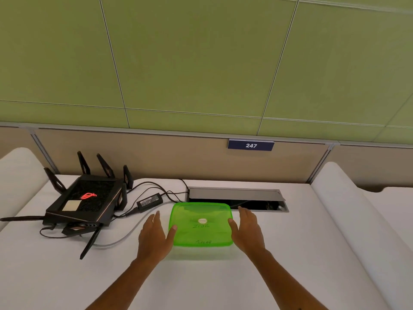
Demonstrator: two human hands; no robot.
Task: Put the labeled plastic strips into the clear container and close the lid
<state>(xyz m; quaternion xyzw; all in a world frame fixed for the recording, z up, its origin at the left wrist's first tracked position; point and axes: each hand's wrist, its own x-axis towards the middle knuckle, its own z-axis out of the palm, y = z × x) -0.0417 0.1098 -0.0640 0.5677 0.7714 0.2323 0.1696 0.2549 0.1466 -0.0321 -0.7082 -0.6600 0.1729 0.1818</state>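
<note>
Blue sign (250,145) on the partition, right of centre frame: white "247", clear. Green lid (200,223), lower centre: handwritten black marks, upper line looks like "ZFB…", line at the near edge like "16A8", neither sure. Round white sticker (202,220) on the lid: print too small. Router (86,203), left: glowing red logo, no readable letters. Power adapter (149,200) label: illegible.
</note>
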